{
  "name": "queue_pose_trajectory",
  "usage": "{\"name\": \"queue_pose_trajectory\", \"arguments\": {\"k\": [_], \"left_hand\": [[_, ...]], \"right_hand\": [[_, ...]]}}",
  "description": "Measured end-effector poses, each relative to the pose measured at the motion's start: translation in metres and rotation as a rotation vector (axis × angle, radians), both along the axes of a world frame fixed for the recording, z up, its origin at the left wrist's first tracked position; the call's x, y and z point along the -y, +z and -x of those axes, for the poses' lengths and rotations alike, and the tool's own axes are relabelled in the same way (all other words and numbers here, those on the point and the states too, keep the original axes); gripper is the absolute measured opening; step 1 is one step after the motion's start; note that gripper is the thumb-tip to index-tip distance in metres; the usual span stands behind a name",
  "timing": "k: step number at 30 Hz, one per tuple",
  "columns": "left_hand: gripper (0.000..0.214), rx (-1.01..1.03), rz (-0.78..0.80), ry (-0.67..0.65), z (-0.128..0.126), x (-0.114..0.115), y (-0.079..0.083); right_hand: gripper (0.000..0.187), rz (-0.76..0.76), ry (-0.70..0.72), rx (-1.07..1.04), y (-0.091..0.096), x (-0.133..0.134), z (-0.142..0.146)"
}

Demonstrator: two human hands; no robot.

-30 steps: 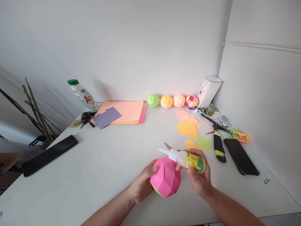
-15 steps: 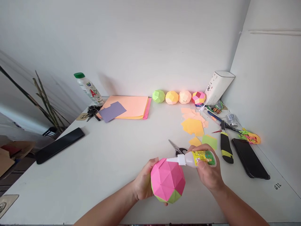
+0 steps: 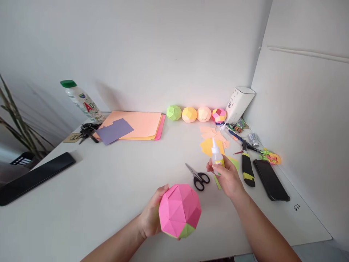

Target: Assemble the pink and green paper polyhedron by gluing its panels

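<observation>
A faceted paper ball (image 3: 180, 209), pink with green facets at its lower edge, rests in my left hand (image 3: 151, 214), whose fingers wrap its left side and underside. My right hand (image 3: 227, 178) is closed around a small glue bottle (image 3: 217, 158) with a white nozzle. The bottle stands upright, nozzle up, apart from the ball. Between the two hands and a little farther back lie scissors (image 3: 200, 177) with black handles. Paper pieces, orange (image 3: 208, 146) and green (image 3: 233, 163), lie behind my right hand and are partly hidden by it.
Several small paper balls (image 3: 189, 114) line the wall. Coloured sheets (image 3: 136, 123) with a purple piece (image 3: 116, 131) lie back left, beside a white bottle (image 3: 84, 103) and keys (image 3: 88, 131). A utility knife (image 3: 248, 169) and a phone (image 3: 271, 180) lie at right; a long black object (image 3: 38, 178) lies left.
My right hand has drawn the glue bottle away from the ball and turned its nozzle from sideways to upward. The scissors now show fully. The whole view has shifted, with things appearing farther left.
</observation>
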State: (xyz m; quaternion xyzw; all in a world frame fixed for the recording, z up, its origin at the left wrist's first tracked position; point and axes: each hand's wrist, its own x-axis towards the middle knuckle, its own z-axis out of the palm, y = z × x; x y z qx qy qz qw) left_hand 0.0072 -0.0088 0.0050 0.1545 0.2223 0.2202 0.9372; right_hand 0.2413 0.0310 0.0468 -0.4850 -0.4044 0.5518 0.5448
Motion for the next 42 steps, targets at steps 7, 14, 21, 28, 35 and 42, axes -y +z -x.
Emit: {"name": "queue_pose_trajectory", "arguments": {"k": [7,14,21,28,35,42], "left_hand": [[0.074,0.021,-0.112,0.022,-0.001,-0.004,-0.001],[0.08,0.047,-0.17,0.121,-0.002,-0.007,0.004],[0.077,0.074,-0.171,0.167,0.0,-0.007,0.0],[0.064,0.086,-0.233,0.247,-0.001,-0.005,0.016],[0.06,0.047,-0.215,0.285,0.007,-0.006,0.011],[0.065,-0.014,-0.321,0.283,0.002,-0.006,0.013]], "right_hand": [[0.032,-0.001,0.043,0.708,-0.012,0.001,0.005],[0.031,-0.011,0.393,0.671,-0.01,0.026,0.031],[0.033,0.033,0.562,0.658,-0.016,0.033,0.038],[0.035,-0.061,0.778,0.486,-0.006,0.029,0.03],[0.025,-0.374,0.392,1.339,-0.022,0.007,0.011],[0.019,-0.419,0.32,1.569,-0.038,0.011,0.014]]}}
